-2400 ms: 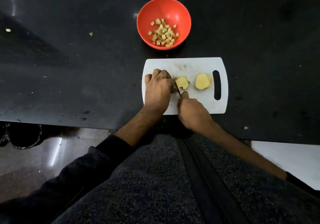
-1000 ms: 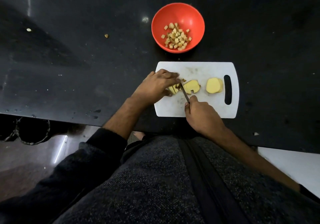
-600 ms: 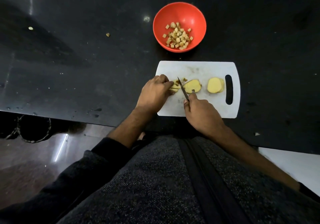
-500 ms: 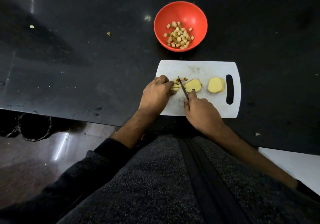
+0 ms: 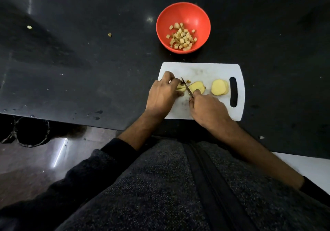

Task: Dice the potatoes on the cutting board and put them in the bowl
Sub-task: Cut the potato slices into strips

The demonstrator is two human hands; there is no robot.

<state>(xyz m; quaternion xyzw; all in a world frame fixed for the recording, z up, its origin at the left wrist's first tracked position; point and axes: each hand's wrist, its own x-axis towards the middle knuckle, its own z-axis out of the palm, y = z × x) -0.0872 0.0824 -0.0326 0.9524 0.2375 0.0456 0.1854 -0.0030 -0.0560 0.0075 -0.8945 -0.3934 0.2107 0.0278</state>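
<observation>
Left hand (image 5: 163,95): fingers (image 5: 167,75) curled down onto the partly cut potato piece (image 5: 180,88), pinning it at the cutting board's left edge.
Right hand (image 5: 208,109): fingers clenched round the handle of a knife (image 5: 186,87); handle hidden in the fist, blade angled across the cut piece, just beside the left fingertips.
Potato slices, uncut: one stack (image 5: 196,87) at mid-board, touching the right hand's knuckle; a second stack (image 5: 219,87) near the handle slot by the board's right edge.
Cutting board (image 5: 210,70): white, lying near the counter's front edge.
Bowl (image 5: 184,12): red, behind the board's far edge, holding a heap of diced potato (image 5: 181,37).
Counter (image 5: 71,61): black; two stray bits (image 5: 109,34) toward its left part.
Hazards, judged: the blade works very close to the holding fingertips, so a slip on the small piece could nick them; cut cubes could skid off the board's left edge.
</observation>
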